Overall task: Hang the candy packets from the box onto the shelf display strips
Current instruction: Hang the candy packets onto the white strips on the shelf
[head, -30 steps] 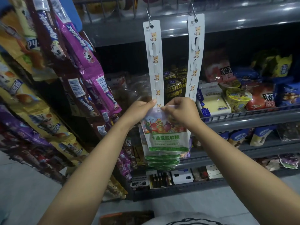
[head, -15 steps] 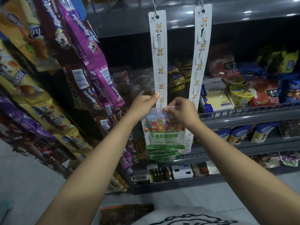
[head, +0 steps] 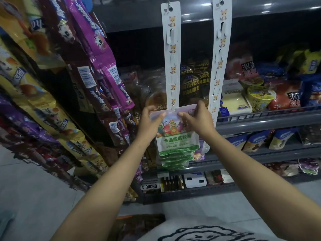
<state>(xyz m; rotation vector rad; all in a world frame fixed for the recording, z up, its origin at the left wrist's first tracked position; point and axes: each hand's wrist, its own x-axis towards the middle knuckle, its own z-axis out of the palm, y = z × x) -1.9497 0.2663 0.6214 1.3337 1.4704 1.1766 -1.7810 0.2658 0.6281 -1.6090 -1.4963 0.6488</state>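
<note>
There, my left hand (head: pixel 150 119) and right hand (head: pixel 197 119) pinched one candy packet (head: pixel 175 134) against the left display strip (head: pixel 171 54). Two strips hung; roughly five packets stacked beneath.

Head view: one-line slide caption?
Both hands pinch a candy packet's header against the left display strip's lowest free hook.

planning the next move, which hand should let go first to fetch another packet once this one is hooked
Probably the right hand: it only pinches the packet by its top right corner, while the left hand holds the header nearer the left strip hook, so its grip steadies the packet there.
</note>
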